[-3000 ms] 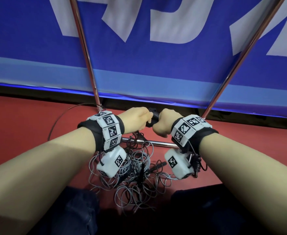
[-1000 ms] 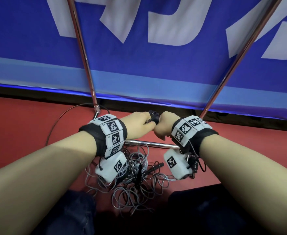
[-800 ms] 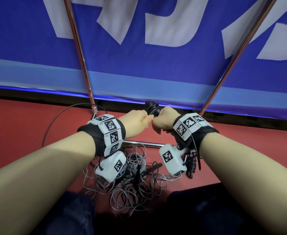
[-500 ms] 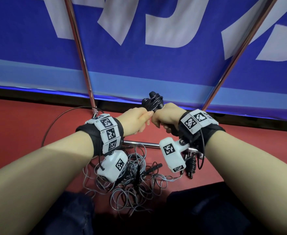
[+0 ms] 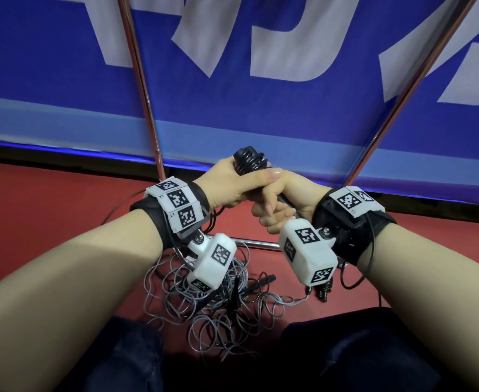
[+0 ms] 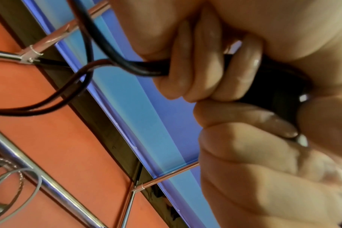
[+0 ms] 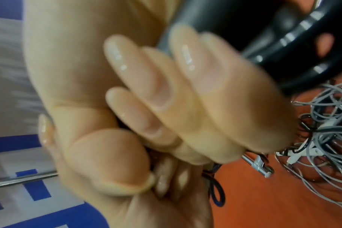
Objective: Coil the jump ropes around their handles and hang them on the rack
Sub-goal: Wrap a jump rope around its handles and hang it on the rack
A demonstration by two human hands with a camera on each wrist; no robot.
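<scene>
A black jump rope handle (image 5: 249, 161) wound with black cord stands up between both hands in the head view. My left hand (image 5: 227, 182) wraps its upper part, thumb laid across, and pinches the loose black cord (image 6: 115, 64) that loops down toward the floor. My right hand (image 5: 277, 205) grips the handle's lower part (image 7: 244, 23), fingers curled round it. Under my wrists a tangle of grey jump ropes (image 5: 212, 301) with dark handles lies on the red floor. The chrome rack's two slanted poles (image 5: 139, 80) rise behind, and its low crossbar (image 5: 256, 244) runs below the hands.
A blue banner with white lettering (image 5: 261, 66) stands right behind the rack. The red floor (image 5: 48, 210) stretches to both sides. A small black coiled piece (image 5: 324, 290) lies by the right wrist. My dark trouser knees (image 5: 345, 352) fill the bottom edge.
Both hands have lifted the handle from near the crossbar; it now stands upright. My right hand has turned over and slid down the handle, and more black cord is wound at the top.
</scene>
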